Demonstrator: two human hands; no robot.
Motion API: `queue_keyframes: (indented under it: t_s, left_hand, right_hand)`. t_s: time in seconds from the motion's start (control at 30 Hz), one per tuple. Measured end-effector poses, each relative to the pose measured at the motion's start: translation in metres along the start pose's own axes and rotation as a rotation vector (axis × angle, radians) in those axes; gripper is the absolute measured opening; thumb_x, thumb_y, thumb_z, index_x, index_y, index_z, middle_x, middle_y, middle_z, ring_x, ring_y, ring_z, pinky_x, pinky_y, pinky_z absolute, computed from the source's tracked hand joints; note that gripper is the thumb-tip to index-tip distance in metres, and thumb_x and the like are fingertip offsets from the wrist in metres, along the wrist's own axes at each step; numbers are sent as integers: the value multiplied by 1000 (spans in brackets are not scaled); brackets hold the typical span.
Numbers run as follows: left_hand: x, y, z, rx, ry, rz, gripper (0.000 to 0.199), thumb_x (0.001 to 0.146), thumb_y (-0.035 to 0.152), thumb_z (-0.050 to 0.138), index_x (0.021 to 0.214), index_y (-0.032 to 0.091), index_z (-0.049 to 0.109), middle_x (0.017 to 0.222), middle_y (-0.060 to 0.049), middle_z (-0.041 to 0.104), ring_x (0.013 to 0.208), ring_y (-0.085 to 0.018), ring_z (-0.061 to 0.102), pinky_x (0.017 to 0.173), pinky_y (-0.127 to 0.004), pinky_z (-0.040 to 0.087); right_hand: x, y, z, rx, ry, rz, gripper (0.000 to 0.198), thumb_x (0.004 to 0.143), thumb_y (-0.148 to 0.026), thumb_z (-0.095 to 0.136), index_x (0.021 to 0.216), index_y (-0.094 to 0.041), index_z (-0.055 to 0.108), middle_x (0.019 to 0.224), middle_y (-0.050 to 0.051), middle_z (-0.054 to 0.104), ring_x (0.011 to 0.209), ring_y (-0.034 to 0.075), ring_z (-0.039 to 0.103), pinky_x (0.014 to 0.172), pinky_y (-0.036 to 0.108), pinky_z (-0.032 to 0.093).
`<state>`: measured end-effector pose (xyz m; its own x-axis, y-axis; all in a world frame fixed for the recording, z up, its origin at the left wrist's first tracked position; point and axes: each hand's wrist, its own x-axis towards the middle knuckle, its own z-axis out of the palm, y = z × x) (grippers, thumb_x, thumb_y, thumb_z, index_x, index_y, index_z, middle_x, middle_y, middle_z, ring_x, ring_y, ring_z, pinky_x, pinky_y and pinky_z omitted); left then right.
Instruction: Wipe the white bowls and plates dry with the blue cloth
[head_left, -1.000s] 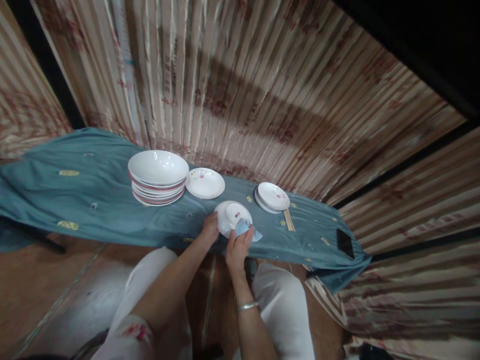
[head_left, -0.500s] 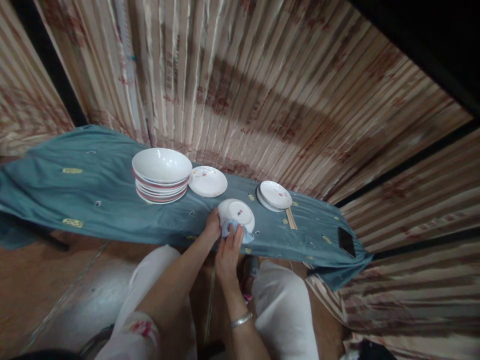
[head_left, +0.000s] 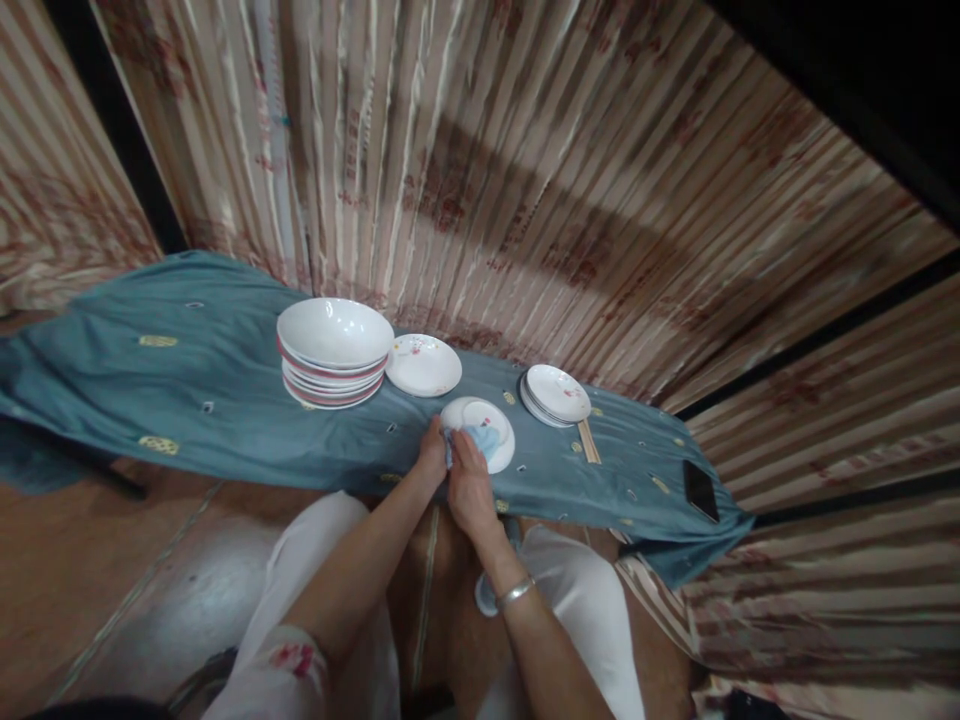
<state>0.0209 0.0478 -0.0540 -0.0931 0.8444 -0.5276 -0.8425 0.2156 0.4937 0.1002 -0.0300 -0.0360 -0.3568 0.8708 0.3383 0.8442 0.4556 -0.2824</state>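
An overturned white plate (head_left: 491, 413) sits over the worktop (head_left: 232, 435), its rim pinched by the left hand (head_left: 433, 452); the right hand (head_left: 471, 485), fingers together, presses a blue cloth (head_left: 485, 438) against its underside. A floral plate (head_left: 424, 368) lies just beyond.

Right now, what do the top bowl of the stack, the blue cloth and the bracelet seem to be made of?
Top bowl: likely glazed ceramic, glossy; its smooth white inside shows bright highlights.
Blue cloth: soft fabric, bunching under the right hand, no shine seen; fibre unclear.
Bracelet: probably polished metal, from its silvery shine.
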Motion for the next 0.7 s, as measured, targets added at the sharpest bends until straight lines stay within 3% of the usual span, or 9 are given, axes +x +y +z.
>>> queue_keyframes:
  t_s: [0.17,0.37,0.7]
  left_hand:
    - [-8,5,7,5,104,3,25,90,31,53,70,16,60,66,-2,64,67,-13,64,69,-23,49]
    - [-11,8,10,-3,142,21,23,92,26,48,77,18,63,64,0,64,76,-13,65,77,-22,49]
    - [-13,7,12,-56,66,0,22,90,29,51,80,17,65,80,-6,71,89,-17,67,83,-26,50]
  right_hand:
    - [21,9,-11,-28,-108,-66,53,89,-8,33,139,-15,49,147,11,44,141,24,30,112,48,32]
    - [40,16,-18,-56,-128,-149,53,85,-10,41,138,-11,50,147,13,44,142,25,28,113,43,32]
    - [66,15,-19,-128,-169,-18,45,93,-25,44,137,-18,48,148,13,42,141,29,30,107,50,35]
